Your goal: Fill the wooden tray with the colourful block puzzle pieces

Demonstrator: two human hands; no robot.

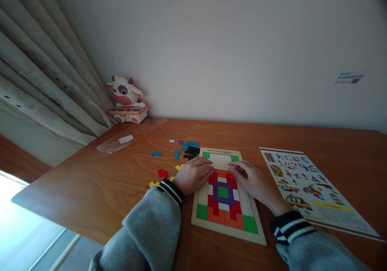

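A wooden puzzle board (pixel 223 230) with a pale rim lies in front of me. Purple pieces (pixel 215 193) frame a green block (pixel 223 192) at its middle, with red and white pieces around them. Orange pieces (pixel 216 217) line the lower edge, and more orange pieces (pixel 222 173) sit higher up between my hands. My left hand (pixel 193 176) rests over the board's left side, fingers stretched toward the upper orange pieces. From the right, my right hand (pixel 252 181) reaches over the board, its fingers bent and thumb apart near those pieces. Neither hand visibly holds a piece.
Loose blue (pixel 177 155), black (pixel 192 151), red (pixel 162 173) and yellow (pixel 154 184) pieces lie left of the board. A printed pattern sheet (pixel 302 182) lies at right. Clear plastic wrap (pixel 113 145) and a cow toy with a keyboard (pixel 127 101) are at the back left.
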